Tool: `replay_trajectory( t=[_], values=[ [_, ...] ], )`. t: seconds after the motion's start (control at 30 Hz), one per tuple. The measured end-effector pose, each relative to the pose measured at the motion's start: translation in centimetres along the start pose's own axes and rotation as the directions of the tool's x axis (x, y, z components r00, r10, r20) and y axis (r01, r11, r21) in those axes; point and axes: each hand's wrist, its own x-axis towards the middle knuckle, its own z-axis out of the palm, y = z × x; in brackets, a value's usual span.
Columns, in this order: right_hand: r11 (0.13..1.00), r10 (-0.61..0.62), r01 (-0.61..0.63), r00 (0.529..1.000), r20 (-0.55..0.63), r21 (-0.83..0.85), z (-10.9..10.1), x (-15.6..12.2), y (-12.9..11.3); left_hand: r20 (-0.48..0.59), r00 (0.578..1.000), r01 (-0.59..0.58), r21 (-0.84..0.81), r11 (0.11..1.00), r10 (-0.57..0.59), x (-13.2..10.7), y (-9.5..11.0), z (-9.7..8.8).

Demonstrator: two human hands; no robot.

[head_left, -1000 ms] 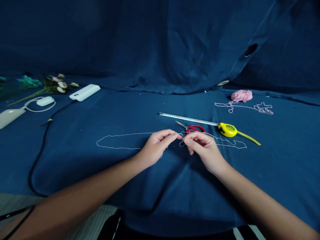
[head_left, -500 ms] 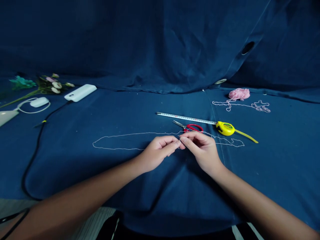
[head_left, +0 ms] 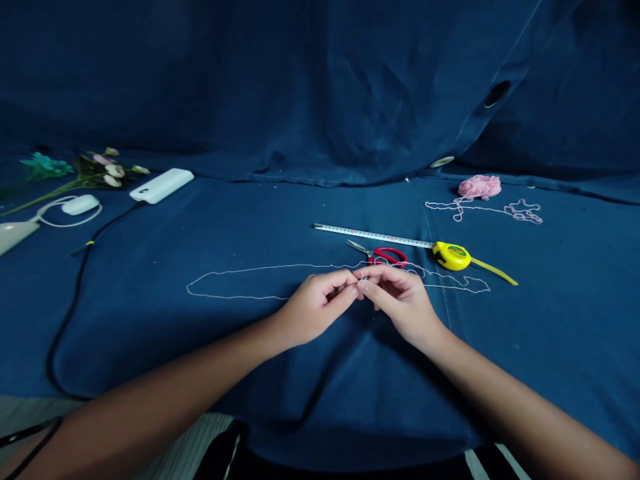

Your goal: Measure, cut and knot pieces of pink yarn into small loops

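Note:
A thin pale yarn (head_left: 240, 270) lies in a long loop across the blue cloth, stretching out on both sides of my hands. My left hand (head_left: 320, 303) pinches a bit of it between thumb and fingers. Fingertip to fingertip with it, my right hand (head_left: 400, 297) pinches the same yarn, and a tiny loop shows between the two. The exact crossing of the strands is hidden by my fingers. Just beyond my hands lie red-handled scissors (head_left: 387, 256), partly crossed by the yarn. Behind them rests a yellow tape measure (head_left: 451, 256) with its blade pulled out to the left.
A pink yarn ball (head_left: 479, 187) with a loose tail sits at the back right. At the left are a white power bank (head_left: 162, 186), a black cable (head_left: 75, 300), a white charger cord (head_left: 80, 205) and artificial flowers (head_left: 113, 175). Blue cloth (head_left: 300, 100) hangs behind.
My fingertips have shifted slightly on the yarn, and a small loop now shows between them. The yarn loop, scissors and tape measure stay where they were on the cloth.

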Motion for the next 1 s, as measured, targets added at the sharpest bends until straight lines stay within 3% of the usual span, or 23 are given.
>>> replay_trajectory(
  t=[0.23, 0.53, 0.63, 0.77, 0.87, 1.0],
  values=[
    [0.998, -0.047, 0.046, 0.998, -0.034, -0.048, -0.5, 0.1, -0.2, 0.034, 0.999, 0.016, 0.023, 1.0, -0.017, -0.1, 0.2, -0.2],
    [0.984, -0.138, 0.137, 0.99, -0.001, -0.113, -0.6, 0.0, -0.3, 0.003, 0.994, -0.108, 0.006, 0.994, 0.108, 0.6, 1.0, -0.9],
    [0.988, -0.125, 0.126, 0.992, 0.012, -0.093, -0.5, -0.1, -0.2, 0.083, 0.996, 0.0, -0.239, 0.971, 0.021, 0.7, 0.6, -0.6],
    [0.989, -0.111, 0.108, 0.993, -0.025, -0.1, -0.7, 0.0, 0.1, 0.196, 0.96, 0.275, -0.507, 0.817, -0.202, 0.6, 0.3, -0.2],
    [0.985, -0.09, 0.082, 0.995, -0.05, -0.151, -1.0, 0.1, 0.2, 0.179, 0.936, 0.351, -0.511, 0.785, -0.303, 0.6, 0.3, -0.5],
    [0.961, -0.107, 0.101, 0.994, -0.013, -0.257, -1.2, 0.1, 0.1, 0.098, 0.939, 0.336, -0.45, 0.827, -0.328, 0.8, 0.4, -1.0]
  ],
)
